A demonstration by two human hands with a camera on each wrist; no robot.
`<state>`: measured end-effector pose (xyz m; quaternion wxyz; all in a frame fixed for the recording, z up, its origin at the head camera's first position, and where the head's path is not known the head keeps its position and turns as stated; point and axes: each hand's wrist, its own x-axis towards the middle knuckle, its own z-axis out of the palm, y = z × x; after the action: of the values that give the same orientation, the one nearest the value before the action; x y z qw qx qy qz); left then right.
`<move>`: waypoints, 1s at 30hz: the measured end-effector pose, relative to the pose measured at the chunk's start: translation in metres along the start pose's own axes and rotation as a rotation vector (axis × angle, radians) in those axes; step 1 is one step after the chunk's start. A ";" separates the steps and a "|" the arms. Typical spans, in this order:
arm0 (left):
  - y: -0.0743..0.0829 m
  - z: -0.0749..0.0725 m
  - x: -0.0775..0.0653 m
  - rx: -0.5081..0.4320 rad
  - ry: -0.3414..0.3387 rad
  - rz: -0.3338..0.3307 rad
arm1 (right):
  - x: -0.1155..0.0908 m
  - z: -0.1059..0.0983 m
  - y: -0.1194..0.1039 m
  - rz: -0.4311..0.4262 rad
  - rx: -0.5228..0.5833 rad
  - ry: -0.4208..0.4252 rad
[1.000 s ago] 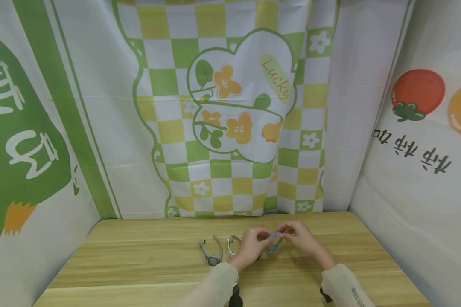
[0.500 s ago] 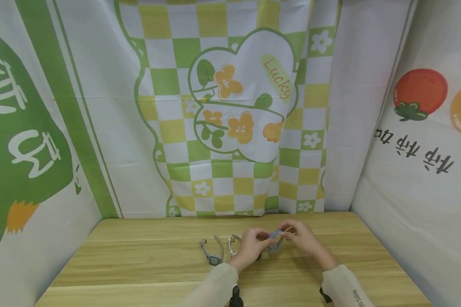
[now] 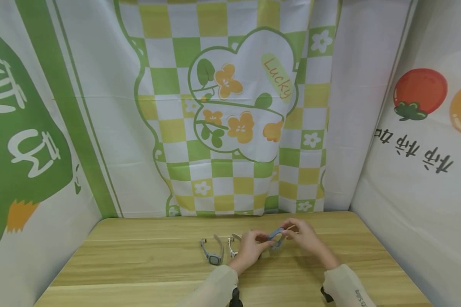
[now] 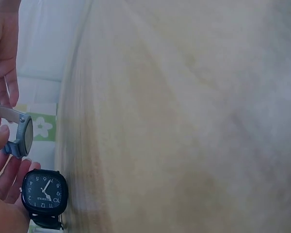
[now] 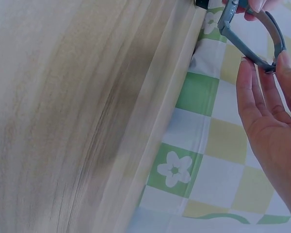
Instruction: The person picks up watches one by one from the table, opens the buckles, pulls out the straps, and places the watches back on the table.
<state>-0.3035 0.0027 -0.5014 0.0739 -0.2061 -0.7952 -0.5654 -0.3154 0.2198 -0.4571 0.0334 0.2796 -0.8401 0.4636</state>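
Between both hands, a blue-grey wristwatch [image 3: 275, 233] is held above the table with its strap bent into a loop. My left hand [image 3: 249, 248] pinches it at the case side; in the left wrist view the round case [image 4: 26, 137] shows edge-on. Fingers and thumb of my right hand [image 3: 304, 239] pinch the strap's end, where a dark clasp shows in the right wrist view. A black square-faced watch [image 4: 44, 192] appears beside my left hand; whether they touch, I cannot tell. Left of that hand lies a white watch [image 3: 232, 246], partly hidden, then a grey watch [image 3: 214, 259].
The wooden table [image 3: 146, 256] reaches back to a hanging checkered cloth [image 3: 230, 170]. White printed cloth walls stand on the left and right sides.
The blue-grey watch has tilted slightly and its loop looks narrower from the head view. Both hands keep their grip and have barely shifted; the other watches stay put.
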 end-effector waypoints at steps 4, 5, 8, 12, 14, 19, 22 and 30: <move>-0.001 0.000 0.001 0.014 -0.004 -0.009 | 0.000 -0.001 0.000 -0.006 0.010 0.002; -0.001 0.000 0.001 0.018 -0.007 -0.009 | 0.001 -0.001 0.000 -0.005 0.012 0.003; 0.001 -0.001 0.002 0.021 -0.013 -0.014 | 0.001 -0.002 -0.001 -0.003 0.018 0.007; 0.003 -0.002 0.003 0.022 -0.013 -0.009 | 0.000 -0.001 -0.002 -0.003 0.026 0.002; 0.004 -0.003 0.003 0.022 -0.015 0.001 | 0.000 -0.001 -0.002 -0.003 0.029 -0.006; 0.008 -0.002 0.005 0.010 -0.033 0.038 | -0.001 0.001 0.000 -0.010 0.019 -0.015; 0.010 -0.001 0.005 0.011 -0.046 0.048 | -0.001 0.002 0.000 -0.018 0.018 -0.013; 0.016 -0.002 0.007 0.049 -0.062 0.063 | -0.004 0.005 -0.002 -0.030 0.030 -0.021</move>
<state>-0.3035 0.0075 -0.4841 0.0719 -0.2466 -0.8039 -0.5363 -0.3098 0.2168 -0.4599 0.0273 0.2974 -0.8291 0.4726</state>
